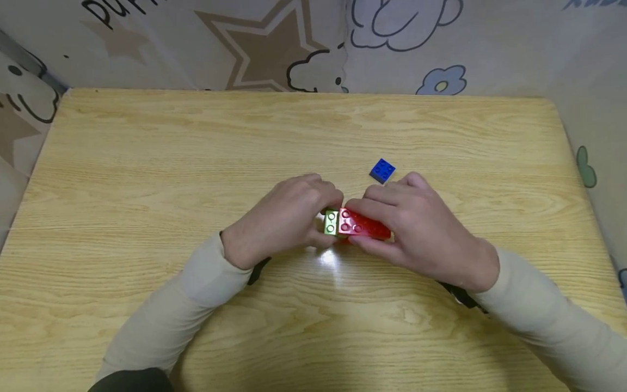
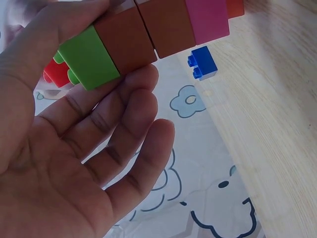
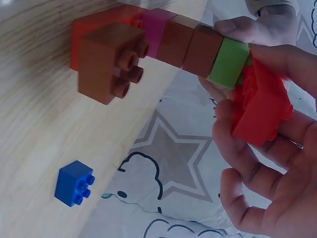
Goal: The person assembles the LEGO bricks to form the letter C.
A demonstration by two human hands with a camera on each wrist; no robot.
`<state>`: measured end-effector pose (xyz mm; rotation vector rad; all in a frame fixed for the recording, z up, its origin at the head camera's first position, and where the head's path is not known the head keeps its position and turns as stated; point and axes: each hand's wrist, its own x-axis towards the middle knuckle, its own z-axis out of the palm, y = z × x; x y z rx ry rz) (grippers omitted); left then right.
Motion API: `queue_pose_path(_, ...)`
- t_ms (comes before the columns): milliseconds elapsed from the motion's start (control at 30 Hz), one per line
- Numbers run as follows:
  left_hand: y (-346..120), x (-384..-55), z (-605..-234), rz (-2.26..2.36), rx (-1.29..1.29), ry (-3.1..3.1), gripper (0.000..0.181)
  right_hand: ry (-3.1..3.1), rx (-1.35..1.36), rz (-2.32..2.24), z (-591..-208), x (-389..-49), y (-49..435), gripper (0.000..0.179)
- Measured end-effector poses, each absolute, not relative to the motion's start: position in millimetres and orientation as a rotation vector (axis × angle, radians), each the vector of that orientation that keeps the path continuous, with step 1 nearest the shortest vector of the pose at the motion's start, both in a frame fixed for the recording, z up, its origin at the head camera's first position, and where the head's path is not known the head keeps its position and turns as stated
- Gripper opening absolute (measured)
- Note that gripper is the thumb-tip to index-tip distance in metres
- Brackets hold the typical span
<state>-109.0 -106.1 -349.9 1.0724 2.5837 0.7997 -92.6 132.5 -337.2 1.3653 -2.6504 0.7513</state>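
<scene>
My left hand (image 1: 294, 215) holds a tower of toy building bricks between thumb and fingers near its top. A green brick (image 2: 89, 57) tops the tower, over two brown bricks (image 3: 202, 47), a magenta brick (image 3: 157, 29) and an orange-red brick (image 3: 106, 20) at the table. Beside that lowest one, a brown brick (image 3: 101, 64) juts out with its studs showing. Between its thumb and fingers, my right hand (image 1: 416, 228) pinches a red brick (image 3: 265, 101) over the green brick's studs. Whether the two are fully joined I cannot tell.
A blue brick (image 1: 382, 171) with studs up lies on the wooden table (image 1: 147, 163), just beyond my right hand. Patterned cloth or paper (image 1: 186, 43) with stars and cartoon drawings stands behind the table's far edge.
</scene>
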Motion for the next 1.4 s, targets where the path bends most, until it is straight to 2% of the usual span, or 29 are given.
queue_pose_path(833,-102,-108,-348,0.730,1.063,2.593,0.030,-2.708,1.339,0.553,-336,-93,128,0.035)
queue_pose_path(1233,-102,-107,-350,0.760,1.065,2.591,0.027,-2.796,1.264,0.715,-345,-92,131,0.028)
queue_pose_path(1400,-101,-107,-350,0.771,1.064,2.588,0.029,-2.774,1.253,0.747,-349,-91,134,0.030)
